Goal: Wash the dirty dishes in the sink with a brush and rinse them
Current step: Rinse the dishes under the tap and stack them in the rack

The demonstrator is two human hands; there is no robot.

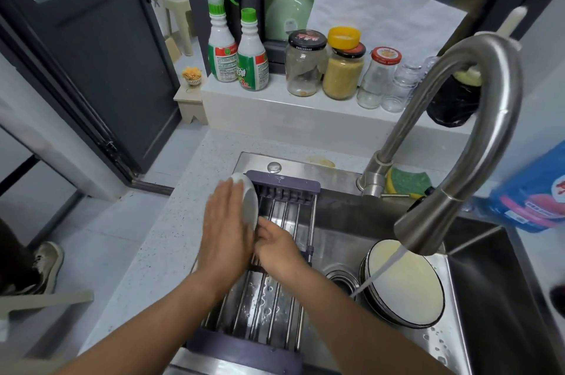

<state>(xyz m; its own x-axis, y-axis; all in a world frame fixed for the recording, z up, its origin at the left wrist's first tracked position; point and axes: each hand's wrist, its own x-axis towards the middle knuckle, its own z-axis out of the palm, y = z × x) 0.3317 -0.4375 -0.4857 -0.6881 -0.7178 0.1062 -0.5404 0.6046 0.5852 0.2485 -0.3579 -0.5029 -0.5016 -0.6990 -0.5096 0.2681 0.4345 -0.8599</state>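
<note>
**Standing a white dish on edge in the rack**

My left hand [227, 228] lies flat against the smooth back of a shallow round white dish [250, 205]. The fingers are straight and close together, the palm pressed to the curved surface, nothing curled round it. The dish stands on its rim, nearly upright, at the far left end of the purple-framed draining rack of thin steel rods [286, 212] that spans the left part of the stainless steel sink [489, 277].

My right hand [276, 247] reaches in from the other side, low at the dish's lower edge, with its fingers stretched toward the rim over the rods. The tips are blurred and partly hidden there, so I cannot tell whether they pinch the dish or only touch it.

Beads of water sit on the near rods. To the right, in the sink basin, a stack of round cream plates with dark rims [406, 292] leans beside the ringed metal drain [342, 280]. The curved brushed-steel tap [480, 118] arches over them, and a thin stream of water [379, 273] falls slantwise from its flared nozzle onto the top plate.

Behind the tap's base lies a green and yellow sponge [409, 181]. On the white ledge stand two green-capped plastic spray bottles [238, 60] and a row of glass jars [324, 69], one filled with yellow grains.
</note>
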